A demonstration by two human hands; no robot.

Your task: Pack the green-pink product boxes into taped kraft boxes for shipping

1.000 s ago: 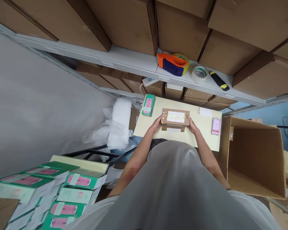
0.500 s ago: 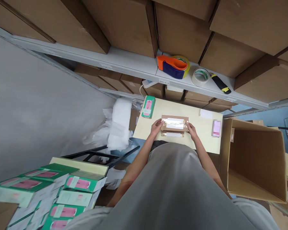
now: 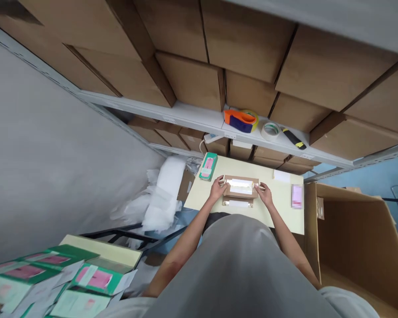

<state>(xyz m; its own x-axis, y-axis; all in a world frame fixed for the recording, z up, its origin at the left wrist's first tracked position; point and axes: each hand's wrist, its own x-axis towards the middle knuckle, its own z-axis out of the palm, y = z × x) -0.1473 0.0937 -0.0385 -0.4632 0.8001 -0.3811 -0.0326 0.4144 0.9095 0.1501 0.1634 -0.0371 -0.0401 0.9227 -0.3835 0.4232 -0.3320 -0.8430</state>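
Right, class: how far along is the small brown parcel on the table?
Done: the parcel is closed, labelled and taped across. In hand: the left hand and right hand grip its ends. Left, probably: the green box beside it lies unwrapped.

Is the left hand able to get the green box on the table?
Probably yes. The green box lies just beyond the left hand on the table, with nothing between them, though that hand is holding the parcel.

Plain grey shirt [image 3: 242, 269], bare forearms [image 3: 192, 234]
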